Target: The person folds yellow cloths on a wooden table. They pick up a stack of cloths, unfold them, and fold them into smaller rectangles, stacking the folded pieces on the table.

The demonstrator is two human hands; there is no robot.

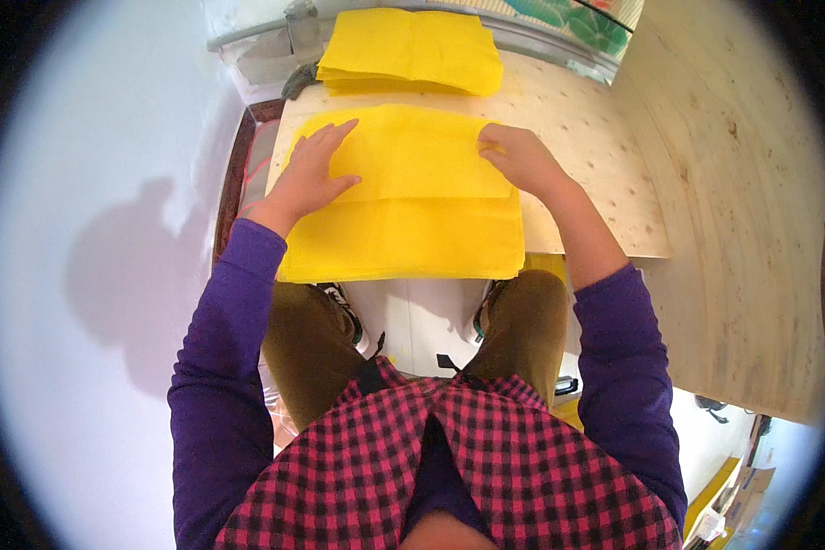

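The bright yellow, rectangular sheet of thin fabric (pixel 412 183), lying at the centre of the frame on the pale plywood tabletop (pixel 596 156), is being folded over. The left hand (pixel 313 170) is pressing flat and open on it; the right hand (pixel 518 156) is pinching the folded edge. Judging by this, the next move calls for smoothing the crease. A stack of folded yellow sheets (pixel 412 50) is sitting at the upper centre.

The person wears a long-sleeved purple top, the right sleeve (pixel 625 367) pushed up the forearm and the left sleeve (pixel 225 367) reaching the wrist. Over it sits a red-and-black checked vest (pixel 449 458) with black strap ends. Olive-brown trousers (pixel 307 344) and dark-trimmed white sneakers (pixel 344 307) complete the outfit.
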